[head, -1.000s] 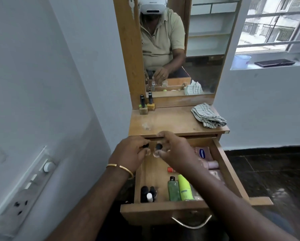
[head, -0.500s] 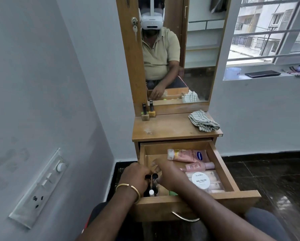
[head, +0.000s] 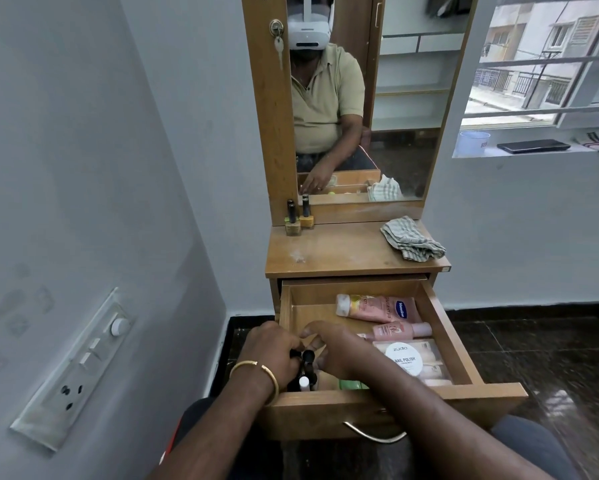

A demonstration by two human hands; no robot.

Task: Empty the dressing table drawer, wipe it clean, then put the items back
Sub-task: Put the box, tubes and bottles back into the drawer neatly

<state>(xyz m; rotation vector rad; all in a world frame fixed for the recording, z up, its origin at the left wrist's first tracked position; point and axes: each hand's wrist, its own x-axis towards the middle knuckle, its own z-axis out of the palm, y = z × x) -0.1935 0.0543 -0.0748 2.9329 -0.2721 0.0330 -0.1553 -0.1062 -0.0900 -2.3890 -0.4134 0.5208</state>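
Observation:
The wooden drawer [head: 464,393] of the dressing table is pulled out. Both hands are in its front left corner, among several small dark nail polish bottles [head: 306,374]. My left hand [head: 274,351], with a gold bangle at the wrist, is curled around one dark bottle. My right hand [head: 336,348] has its fingers pinched on the black cap of another. Further right in the drawer lie a pink Vaseline tube [head: 377,308], a pink bottle [head: 400,330], a white-lidded nail polish remover jar [head: 403,356] and a green bottle [head: 353,385].
Two nail polish bottles [head: 298,218] stand at the back left of the table top [head: 343,251], against the mirror. A striped cloth [head: 412,242] lies at its right. A wall is close on the left, with a switch panel [head: 79,368].
Both hands have moved from the back of the drawer to its front left corner, onto the dark bottles. The view has pulled back and tilted up.

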